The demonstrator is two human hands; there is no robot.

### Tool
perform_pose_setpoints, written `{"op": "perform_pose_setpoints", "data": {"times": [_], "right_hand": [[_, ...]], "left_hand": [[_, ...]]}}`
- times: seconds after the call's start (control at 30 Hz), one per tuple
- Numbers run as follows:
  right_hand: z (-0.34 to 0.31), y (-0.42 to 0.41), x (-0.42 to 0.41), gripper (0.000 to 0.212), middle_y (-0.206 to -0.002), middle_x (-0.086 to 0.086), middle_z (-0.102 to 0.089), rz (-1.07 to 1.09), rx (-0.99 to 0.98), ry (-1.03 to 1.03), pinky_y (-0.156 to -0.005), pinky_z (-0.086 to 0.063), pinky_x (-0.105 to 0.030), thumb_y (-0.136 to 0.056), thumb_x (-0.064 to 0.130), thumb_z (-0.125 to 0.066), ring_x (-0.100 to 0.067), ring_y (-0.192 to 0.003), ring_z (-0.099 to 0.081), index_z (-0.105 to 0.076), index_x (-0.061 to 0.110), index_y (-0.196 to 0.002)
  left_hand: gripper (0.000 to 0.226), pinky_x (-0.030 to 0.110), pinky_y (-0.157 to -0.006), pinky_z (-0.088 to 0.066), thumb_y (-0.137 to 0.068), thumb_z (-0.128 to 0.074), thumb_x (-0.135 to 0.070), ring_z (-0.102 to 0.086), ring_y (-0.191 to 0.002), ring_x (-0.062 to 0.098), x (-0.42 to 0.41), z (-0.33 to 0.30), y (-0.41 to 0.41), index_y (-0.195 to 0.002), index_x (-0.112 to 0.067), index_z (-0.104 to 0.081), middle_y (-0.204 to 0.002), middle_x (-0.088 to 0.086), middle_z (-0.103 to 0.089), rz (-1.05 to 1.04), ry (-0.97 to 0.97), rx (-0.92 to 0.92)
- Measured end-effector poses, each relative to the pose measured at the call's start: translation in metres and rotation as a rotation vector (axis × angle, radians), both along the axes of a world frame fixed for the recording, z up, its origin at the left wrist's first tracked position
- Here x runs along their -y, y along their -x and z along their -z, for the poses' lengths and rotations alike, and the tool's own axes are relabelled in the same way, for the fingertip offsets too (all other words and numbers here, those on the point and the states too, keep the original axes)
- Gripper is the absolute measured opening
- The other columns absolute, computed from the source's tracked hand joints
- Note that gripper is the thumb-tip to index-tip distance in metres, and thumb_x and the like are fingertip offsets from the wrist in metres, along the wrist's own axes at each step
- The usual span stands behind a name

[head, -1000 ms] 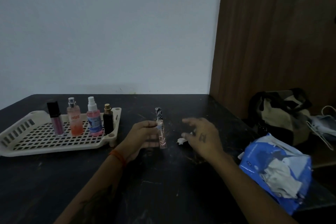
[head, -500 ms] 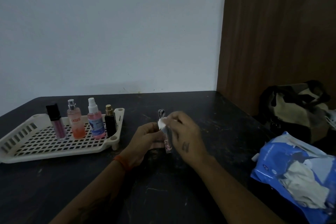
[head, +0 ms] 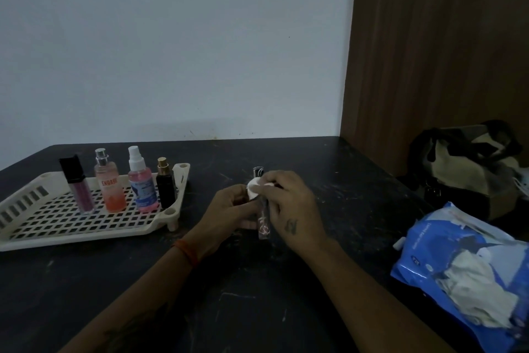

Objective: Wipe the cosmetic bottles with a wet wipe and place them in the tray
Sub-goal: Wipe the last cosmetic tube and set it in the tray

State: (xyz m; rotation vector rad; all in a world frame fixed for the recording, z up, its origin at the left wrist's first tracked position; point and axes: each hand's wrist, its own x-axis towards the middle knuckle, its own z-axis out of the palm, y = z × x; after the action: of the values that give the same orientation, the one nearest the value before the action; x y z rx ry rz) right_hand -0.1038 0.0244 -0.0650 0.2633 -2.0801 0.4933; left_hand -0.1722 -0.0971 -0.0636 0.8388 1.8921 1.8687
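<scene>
A slim clear tube bottle [head: 262,223] with a dark patterned cap stands upright on the black table, held by my left hand [head: 232,209] from its left side. My right hand [head: 289,206] pinches a small white wet wipe [head: 253,189] and presses it against the tube's upper part. On the left, a cream perforated tray [head: 86,223] carries several bottles standing in a row: a purple gloss with a black cap [head: 76,183], an orange spray [head: 108,181], a pink spray with a white nozzle [head: 141,181] and a black bottle with a gold cap [head: 165,183].
A blue pack of wet wipes [head: 463,269] lies at the right table edge, wipes sticking out of it. A beige and black bag [head: 469,163] sits beyond the table at the right, beside a brown wooden panel [head: 435,52]. A white wall rises behind the table.
My right hand picked up the white wipe from the table and brought it to the tube; it now presses the wipe on the tube's upper part. My left hand kept holding the tube.
</scene>
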Motion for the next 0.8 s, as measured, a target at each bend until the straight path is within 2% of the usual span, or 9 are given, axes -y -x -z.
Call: {"op": "perform_pose_setpoints", "data": {"times": [0.13,0.27,0.37,0.47,0.57,0.67,0.73,0.8], "right_hand": [[-0.006,0.003,-0.005,0.023,-0.086,-0.012,-0.067,0.044,-0.097,0.163,-0.072,-0.053,-0.028,-0.074,-0.011,-0.065,-0.022,-0.079,-0.063,-0.072,0.0,-0.092],[-0.004,0.002,-0.002,0.021,-0.088,-0.013,-0.067,0.011,-0.042,0.095,-0.075,-0.054,-0.026,-0.075,-0.009,-0.064,-0.022,-0.08,-0.064,-0.072,-0.001,-0.093],[-0.005,0.004,-0.004,0.021,-0.086,-0.014,-0.067,-0.002,-0.066,0.196,-0.075,-0.048,-0.009,-0.074,-0.011,-0.061,-0.015,-0.076,-0.063,-0.072,-0.002,-0.09],[-0.005,0.005,-0.008,0.022,-0.091,-0.012,-0.067,0.078,-0.128,0.247,-0.079,-0.048,-0.013,-0.077,-0.009,-0.065,-0.016,-0.083,-0.062,-0.072,0.0,-0.096],[0.0,0.007,-0.004,0.016,-0.09,-0.009,-0.067,0.048,-0.049,0.219,-0.079,-0.046,-0.011,-0.078,-0.004,-0.067,-0.015,-0.081,-0.063,-0.073,0.002,-0.091],[-0.002,0.009,-0.008,0.011,-0.084,-0.007,-0.07,0.064,-0.1,0.377,-0.072,-0.049,-0.014,-0.076,-0.003,-0.069,-0.014,-0.076,-0.064,-0.073,0.004,-0.083],[-0.005,0.008,-0.014,0.012,-0.085,-0.006,-0.07,0.1,-0.194,0.497,-0.071,-0.052,-0.017,-0.077,-0.002,-0.068,-0.012,-0.077,-0.063,-0.072,0.005,-0.086],[-0.006,0.006,-0.013,0.018,-0.09,-0.008,-0.068,0.093,-0.195,0.434,-0.075,-0.049,-0.011,-0.078,-0.004,-0.066,-0.011,-0.081,-0.062,-0.071,0.003,-0.095]], "left_hand": [[0.018,0.028,-0.059,-0.055,-0.083,-0.062,-0.005,-0.068,-0.073,0.018,-0.001,-0.001,0.0,-0.101,-0.002,-0.061,-0.094,0.015,-0.067,-0.006,0.044,0.027],[0.021,0.029,-0.06,-0.055,-0.084,-0.062,-0.008,-0.069,-0.077,0.021,-0.001,0.0,0.002,-0.104,-0.002,-0.059,-0.099,0.017,-0.067,-0.001,0.071,0.022],[0.019,0.029,-0.06,-0.055,-0.083,-0.063,-0.008,-0.068,-0.073,0.018,0.0,0.0,0.003,-0.101,-0.004,-0.059,-0.094,0.013,-0.066,-0.003,0.086,0.026],[0.017,0.026,-0.057,-0.054,-0.082,-0.063,-0.008,-0.067,-0.068,0.013,-0.001,-0.001,0.003,-0.099,-0.005,-0.058,-0.089,0.008,-0.065,0.0,0.095,0.048],[0.018,0.027,-0.058,-0.055,-0.083,-0.062,-0.006,-0.068,-0.071,0.014,0.0,-0.001,0.003,-0.1,-0.004,-0.058,-0.091,0.008,-0.066,0.009,0.083,0.056],[0.018,0.028,-0.058,-0.055,-0.081,-0.064,-0.007,-0.068,-0.069,0.013,0.001,-0.002,0.002,-0.098,-0.005,-0.059,-0.086,0.005,-0.067,0.018,0.07,0.058],[0.018,0.029,-0.058,-0.055,-0.079,-0.066,-0.009,-0.067,-0.068,0.013,0.0,-0.003,0.001,-0.095,-0.006,-0.06,-0.083,0.003,-0.067,0.021,0.071,0.054],[0.017,0.031,-0.059,-0.056,-0.079,-0.066,-0.008,-0.067,-0.069,0.013,-0.001,-0.002,0.001,-0.095,-0.006,-0.059,-0.083,0.004,-0.067,0.021,0.061,0.049]]}}
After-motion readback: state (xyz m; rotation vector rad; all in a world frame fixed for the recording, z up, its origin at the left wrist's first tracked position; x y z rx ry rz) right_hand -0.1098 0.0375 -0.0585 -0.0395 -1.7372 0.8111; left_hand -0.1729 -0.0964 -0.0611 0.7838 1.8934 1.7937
